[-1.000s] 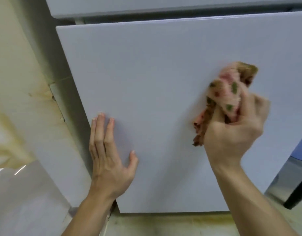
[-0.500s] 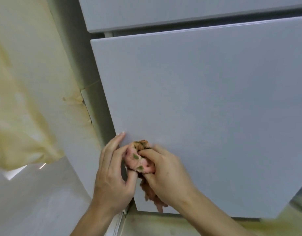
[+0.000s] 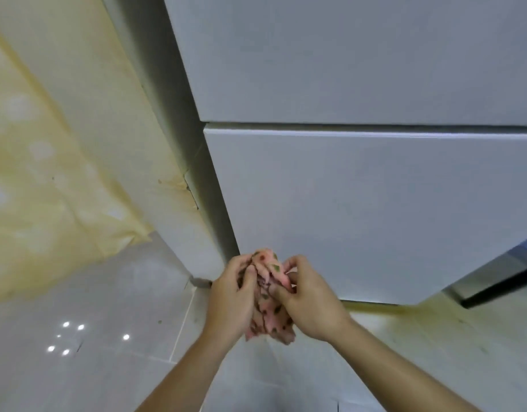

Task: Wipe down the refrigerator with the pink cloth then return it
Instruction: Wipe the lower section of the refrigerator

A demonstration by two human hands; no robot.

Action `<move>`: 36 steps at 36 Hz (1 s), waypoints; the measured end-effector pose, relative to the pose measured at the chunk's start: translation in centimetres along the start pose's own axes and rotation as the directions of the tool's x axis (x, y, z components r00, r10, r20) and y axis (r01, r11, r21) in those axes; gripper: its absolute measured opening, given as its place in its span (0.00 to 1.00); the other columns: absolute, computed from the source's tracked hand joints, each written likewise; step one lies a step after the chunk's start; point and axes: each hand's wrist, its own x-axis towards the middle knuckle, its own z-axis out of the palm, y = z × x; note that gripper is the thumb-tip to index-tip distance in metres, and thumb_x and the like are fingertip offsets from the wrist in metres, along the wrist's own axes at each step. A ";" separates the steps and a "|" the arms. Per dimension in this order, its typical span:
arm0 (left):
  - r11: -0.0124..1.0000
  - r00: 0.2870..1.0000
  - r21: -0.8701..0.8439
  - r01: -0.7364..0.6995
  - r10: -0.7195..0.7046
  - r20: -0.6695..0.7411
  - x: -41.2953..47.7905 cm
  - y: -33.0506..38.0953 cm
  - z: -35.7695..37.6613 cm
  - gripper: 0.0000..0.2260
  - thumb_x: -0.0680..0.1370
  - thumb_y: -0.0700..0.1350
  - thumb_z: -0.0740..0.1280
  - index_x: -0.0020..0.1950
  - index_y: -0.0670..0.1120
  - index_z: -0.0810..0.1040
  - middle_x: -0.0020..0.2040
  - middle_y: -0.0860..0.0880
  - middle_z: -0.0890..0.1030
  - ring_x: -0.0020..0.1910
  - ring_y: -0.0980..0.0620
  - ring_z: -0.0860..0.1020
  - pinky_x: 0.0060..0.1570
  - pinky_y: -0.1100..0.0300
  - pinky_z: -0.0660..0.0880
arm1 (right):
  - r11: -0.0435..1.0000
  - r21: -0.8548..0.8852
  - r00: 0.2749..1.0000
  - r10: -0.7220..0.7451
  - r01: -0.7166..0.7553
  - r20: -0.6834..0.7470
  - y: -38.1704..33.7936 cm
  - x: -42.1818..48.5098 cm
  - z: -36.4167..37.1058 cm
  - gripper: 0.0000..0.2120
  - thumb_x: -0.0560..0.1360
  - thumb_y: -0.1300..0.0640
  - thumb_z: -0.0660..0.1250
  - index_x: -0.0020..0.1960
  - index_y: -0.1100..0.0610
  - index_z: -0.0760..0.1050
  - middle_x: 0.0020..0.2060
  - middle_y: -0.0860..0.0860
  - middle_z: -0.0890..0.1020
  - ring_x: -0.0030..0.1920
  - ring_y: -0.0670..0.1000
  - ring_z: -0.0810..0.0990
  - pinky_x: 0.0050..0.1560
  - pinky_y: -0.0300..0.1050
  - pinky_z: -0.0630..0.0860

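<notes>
The pink cloth point(image 3: 269, 310), patterned with small green and red spots, is bunched between both hands in front of the refrigerator's lower left corner. My left hand point(image 3: 231, 301) grips its left side with the fingers curled round the top. My right hand point(image 3: 311, 304) pinches its right side with thumb and fingers. The white refrigerator point(image 3: 360, 203) fills the upper right: a lower door point(image 3: 375, 221) under an upper door point(image 3: 345, 60), with a dark gap between them. The cloth hangs free of the door.
A yellow patterned curtain point(image 3: 48, 188) hangs at the left against a cream wall point(image 3: 119, 120). Glossy grey floor tiles point(image 3: 92, 337) lie below with light reflections. A dark object point(image 3: 500, 281) sits on the floor at the right of the fridge.
My right hand carried the cloth from the door's right side down to the lower left corner. My left hand left the door and took hold of the cloth. The view pulled back and up.
</notes>
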 end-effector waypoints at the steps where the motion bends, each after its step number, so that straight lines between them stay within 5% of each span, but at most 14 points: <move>1: 0.999 0.998 0.002 0.051 -0.051 0.021 -0.9 0.7 -0.2 0.11 0.86 0.43 0.63 0.55 0.60 0.79 0.52 0.61 0.85 0.53 0.64 0.82 0.54 0.65 0.77 | 0.999 0.017 0.999 0.043 -0.043 -0.026 -0.3 -1.3 -0.1 0.08 0.82 0.51 0.68 0.54 0.47 0.67 0.46 0.46 0.86 0.45 0.48 0.84 0.48 0.49 0.82; 8: 0.945 0.927 0.057 0.322 -0.327 0.184 -9.0 7.8 -2.5 0.10 0.84 0.43 0.66 0.54 0.58 0.83 0.51 0.58 0.86 0.51 0.60 0.84 0.47 0.66 0.77 | 0.991 0.011 0.988 0.137 -0.137 -0.069 -5.6 -11.2 -2.7 0.06 0.82 0.46 0.68 0.46 0.43 0.78 0.35 0.42 0.84 0.35 0.42 0.82 0.35 0.32 0.73; 12: 0.915 0.904 0.134 0.381 -0.399 0.156 -13.5 13.5 -4.5 0.06 0.82 0.45 0.70 0.49 0.55 0.84 0.46 0.57 0.86 0.46 0.60 0.83 0.41 0.72 0.75 | 0.966 -0.002 0.965 0.256 -0.257 -0.053 -9.0 -17.0 -5.3 0.12 0.83 0.43 0.67 0.47 0.49 0.82 0.38 0.46 0.86 0.37 0.46 0.83 0.38 0.38 0.76; 16: 0.893 0.885 0.180 0.412 -0.439 0.156 -17.5 20.0 -6.1 0.06 0.83 0.45 0.69 0.49 0.51 0.85 0.46 0.57 0.86 0.47 0.57 0.83 0.48 0.64 0.78 | 0.936 -0.074 0.939 0.344 -0.343 -0.007 -12.9 -22.1 -8.4 0.15 0.85 0.44 0.62 0.54 0.53 0.81 0.44 0.52 0.87 0.42 0.53 0.83 0.42 0.45 0.76; 22: 0.833 0.812 0.177 0.524 -0.552 0.190 -22.8 28.1 -8.1 0.07 0.84 0.44 0.67 0.47 0.52 0.82 0.47 0.53 0.85 0.51 0.51 0.84 0.58 0.53 0.80 | 0.892 -0.024 0.890 0.452 -0.452 0.062 -18.7 -29.3 -11.7 0.08 0.85 0.48 0.61 0.59 0.50 0.65 0.48 0.48 0.81 0.46 0.55 0.84 0.49 0.51 0.81; 28: 0.800 0.787 0.112 0.590 -0.600 0.142 -26.1 33.3 -10.0 0.10 0.84 0.45 0.67 0.44 0.54 0.80 0.45 0.54 0.84 0.49 0.52 0.83 0.59 0.50 0.81 | 0.910 0.090 0.911 0.393 -0.405 0.127 -22.0 -34.6 -13.9 0.09 0.82 0.42 0.62 0.57 0.47 0.70 0.57 0.50 0.79 0.48 0.50 0.84 0.53 0.55 0.83; 33: 0.766 0.759 0.003 0.643 -0.637 0.134 -27.4 36.0 -11.1 0.08 0.84 0.46 0.68 0.46 0.54 0.82 0.46 0.51 0.86 0.47 0.53 0.85 0.46 0.56 0.83 | 0.890 0.273 0.920 0.301 -0.366 0.252 -23.9 -37.0 -15.8 0.14 0.82 0.43 0.67 0.66 0.43 0.75 0.64 0.41 0.76 0.64 0.42 0.78 0.68 0.44 0.76; 36: 0.751 0.752 -0.079 0.655 -0.639 0.160 -27.6 37.1 -11.8 0.04 0.83 0.47 0.70 0.50 0.49 0.83 0.47 0.50 0.88 0.47 0.51 0.87 0.48 0.53 0.85 | 0.873 0.331 0.920 0.271 -0.359 0.284 -24.6 -37.3 -16.5 0.17 0.81 0.44 0.70 0.69 0.44 0.76 0.62 0.41 0.82 0.62 0.43 0.81 0.63 0.40 0.77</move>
